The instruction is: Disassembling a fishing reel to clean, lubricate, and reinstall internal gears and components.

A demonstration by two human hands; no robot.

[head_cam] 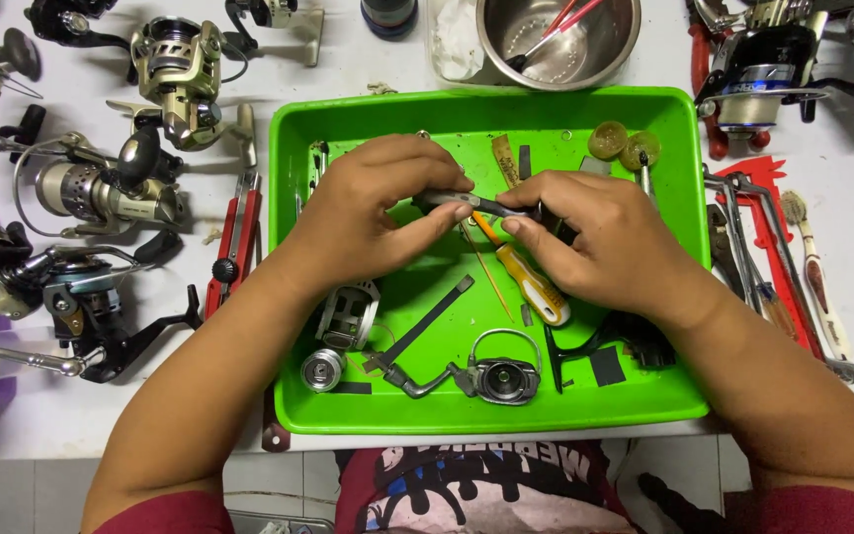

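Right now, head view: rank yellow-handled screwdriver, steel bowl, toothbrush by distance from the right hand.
1. Yellow-handled screwdriver: in the green tray, partly under the right hand.
2. Toothbrush: on the table, right of the tray.
3. Steel bowl: beyond the tray's far edge.

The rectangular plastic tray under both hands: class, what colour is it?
Bright green: the rectangular plastic tray, clearest in the head view.

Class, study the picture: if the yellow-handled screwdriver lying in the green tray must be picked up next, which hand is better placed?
Right. The right hand hovers directly over the yellow-handled screwdriver; the left hand sits farther across the green plastic tray.
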